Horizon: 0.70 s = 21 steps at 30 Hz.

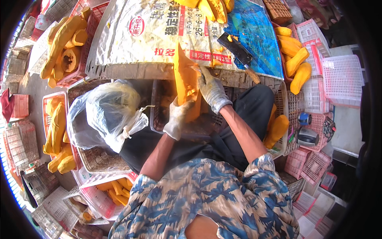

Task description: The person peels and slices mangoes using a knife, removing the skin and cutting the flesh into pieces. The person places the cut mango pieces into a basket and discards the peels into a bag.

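Note:
Both my hands wear soiled pale work gloves. My left hand (178,116) grips the lower end of a long piece of orange pumpkin (180,74), which stands tilted over a dark plastic crate (154,110) between my legs. Its hollowed side faces right, with loose bits of flesh in it. My right hand (211,88) is at that side, fingers curled around a small tool whose metal end just shows at the flesh; most of it is hidden. A cleaver with a wooden handle (252,74) lies on the sacking-covered board ahead, scraps of pumpkin on its dark blade.
Cut pumpkin pieces (213,10) lie at the board's far edge. Crates of peeled pumpkin stand at left (55,128) and right (294,56). A knotted clear plastic bag (110,110) sits by my left knee. Stacked empty baskets (343,79) line the right side.

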Each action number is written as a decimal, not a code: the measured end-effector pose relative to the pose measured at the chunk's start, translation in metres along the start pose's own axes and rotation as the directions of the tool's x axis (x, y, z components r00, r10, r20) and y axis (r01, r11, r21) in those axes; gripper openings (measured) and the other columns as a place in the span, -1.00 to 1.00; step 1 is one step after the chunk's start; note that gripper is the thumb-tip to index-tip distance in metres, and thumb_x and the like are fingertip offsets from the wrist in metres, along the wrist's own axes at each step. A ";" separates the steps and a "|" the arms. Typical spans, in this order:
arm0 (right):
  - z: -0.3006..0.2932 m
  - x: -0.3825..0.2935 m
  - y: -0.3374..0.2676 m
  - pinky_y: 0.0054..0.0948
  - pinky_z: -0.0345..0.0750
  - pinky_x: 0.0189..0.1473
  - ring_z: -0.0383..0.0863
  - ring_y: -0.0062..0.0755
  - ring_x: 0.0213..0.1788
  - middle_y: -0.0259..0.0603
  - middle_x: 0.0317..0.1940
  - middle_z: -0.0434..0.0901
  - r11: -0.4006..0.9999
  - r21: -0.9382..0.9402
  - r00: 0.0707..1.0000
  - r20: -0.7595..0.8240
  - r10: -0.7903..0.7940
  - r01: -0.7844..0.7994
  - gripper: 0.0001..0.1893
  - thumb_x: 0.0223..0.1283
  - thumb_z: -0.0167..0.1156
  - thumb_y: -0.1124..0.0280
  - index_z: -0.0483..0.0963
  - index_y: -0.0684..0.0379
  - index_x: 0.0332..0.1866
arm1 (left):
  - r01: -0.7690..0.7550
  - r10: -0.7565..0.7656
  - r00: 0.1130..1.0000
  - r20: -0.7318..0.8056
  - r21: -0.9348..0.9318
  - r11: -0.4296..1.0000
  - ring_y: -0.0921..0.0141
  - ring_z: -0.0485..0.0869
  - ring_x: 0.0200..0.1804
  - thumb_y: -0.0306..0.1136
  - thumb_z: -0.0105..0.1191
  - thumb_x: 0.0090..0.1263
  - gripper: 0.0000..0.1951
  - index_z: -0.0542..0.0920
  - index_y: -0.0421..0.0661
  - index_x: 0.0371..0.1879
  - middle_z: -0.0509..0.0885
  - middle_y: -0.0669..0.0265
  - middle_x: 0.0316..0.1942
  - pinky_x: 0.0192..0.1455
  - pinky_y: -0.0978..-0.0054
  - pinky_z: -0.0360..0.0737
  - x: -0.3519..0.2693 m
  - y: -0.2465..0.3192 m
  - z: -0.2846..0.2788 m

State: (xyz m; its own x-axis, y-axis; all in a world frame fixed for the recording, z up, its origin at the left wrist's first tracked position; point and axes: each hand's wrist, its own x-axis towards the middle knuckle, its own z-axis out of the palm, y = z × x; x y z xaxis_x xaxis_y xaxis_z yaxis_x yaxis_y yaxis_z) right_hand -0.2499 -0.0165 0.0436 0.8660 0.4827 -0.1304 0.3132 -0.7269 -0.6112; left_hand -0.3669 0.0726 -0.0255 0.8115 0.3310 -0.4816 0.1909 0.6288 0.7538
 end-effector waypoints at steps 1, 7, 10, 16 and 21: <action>0.001 0.004 -0.002 0.01 0.56 -0.19 0.64 0.24 -0.21 0.26 -0.32 0.62 1.000 -0.011 0.999 -0.051 -0.016 0.016 -0.54 0.36 0.10 0.26 0.36 0.08 0.33 | -0.020 0.019 1.000 0.022 0.015 1.000 0.51 0.65 -0.14 -0.44 0.28 0.26 -0.59 0.60 -0.21 0.11 0.71 0.34 -0.11 -0.02 0.55 0.59 0.001 0.000 -0.001; 0.005 -0.029 -0.003 0.00 0.56 -0.21 0.66 0.21 -0.23 0.23 -0.34 0.63 0.998 -0.032 0.981 0.183 0.065 -0.061 -0.51 0.38 0.08 0.23 0.31 0.10 0.37 | -0.003 0.004 0.999 0.035 -0.007 1.000 0.51 0.65 -0.14 -0.45 0.26 0.25 -0.55 0.57 -0.21 0.15 0.70 0.31 -0.09 -0.03 0.56 0.59 0.005 -0.003 -0.006; -0.006 -0.006 0.004 -0.07 0.56 -0.27 0.66 0.21 -0.28 0.20 -0.36 0.61 0.999 0.028 0.989 0.148 0.011 -0.015 -0.55 0.40 0.08 0.28 0.33 0.05 0.36 | -0.001 0.002 1.000 0.026 -0.005 1.000 0.49 0.66 -0.14 -0.46 0.25 0.25 -0.56 0.57 -0.21 0.14 0.70 0.30 -0.10 -0.03 0.56 0.60 0.003 0.002 -0.003; -0.004 0.013 0.006 0.08 0.52 -0.33 0.64 0.22 -0.40 0.17 -0.50 0.61 0.975 -0.216 0.992 0.118 -0.034 0.059 -0.49 0.38 0.05 0.23 0.24 -0.07 0.42 | -0.016 0.017 1.000 -0.013 0.054 0.998 0.48 0.66 -0.14 -0.49 0.25 0.23 -0.57 0.58 -0.23 0.13 0.71 0.29 -0.11 -0.03 0.56 0.59 -0.001 0.011 0.004; -0.023 0.010 0.018 0.09 0.51 -0.35 0.64 0.19 -0.42 0.16 -0.52 0.60 0.966 -0.239 0.994 0.076 -0.079 0.095 -0.52 0.37 0.06 0.21 0.28 -0.14 0.39 | -0.008 0.008 1.000 0.000 0.099 0.995 0.49 0.66 -0.14 -0.50 0.25 0.23 -0.57 0.57 -0.24 0.12 0.71 0.31 -0.11 -0.02 0.56 0.59 0.000 0.006 0.002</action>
State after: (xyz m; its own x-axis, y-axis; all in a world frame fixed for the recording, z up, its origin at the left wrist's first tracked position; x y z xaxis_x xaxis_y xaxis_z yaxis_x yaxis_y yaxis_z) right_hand -0.2269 -0.0365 0.0493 0.8066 0.5741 -0.1404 0.4780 -0.7734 -0.4164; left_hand -0.3644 0.0752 -0.0202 0.8127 0.3361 -0.4759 0.2382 0.5539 0.7978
